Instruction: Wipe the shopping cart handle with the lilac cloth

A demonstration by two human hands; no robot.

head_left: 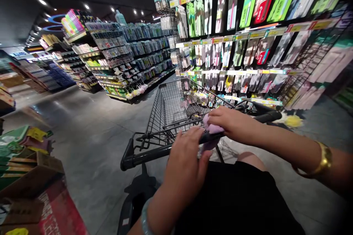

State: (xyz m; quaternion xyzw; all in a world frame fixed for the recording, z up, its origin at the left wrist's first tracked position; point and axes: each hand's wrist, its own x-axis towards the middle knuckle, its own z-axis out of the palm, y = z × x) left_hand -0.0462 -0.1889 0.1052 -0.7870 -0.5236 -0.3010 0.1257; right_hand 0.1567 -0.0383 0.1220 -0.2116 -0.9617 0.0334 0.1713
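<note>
A black wire shopping cart stands in front of me, its dark handle running slantwise across the view. My left hand lies over the middle of that handle, with the thumb on the near side and the fingers over the top. Just to its right, a lilac cloth is draped over the bar and hangs below it. My right hand presses its closed fingers on the cloth from above. No goods can be made out in the cart's near part.
A tall rack of slim hanging packages rises close at the right. More stocked shelves stand farther back left. Cardboard boxes with goods are near at lower left. Grey floor lies between them and the cart.
</note>
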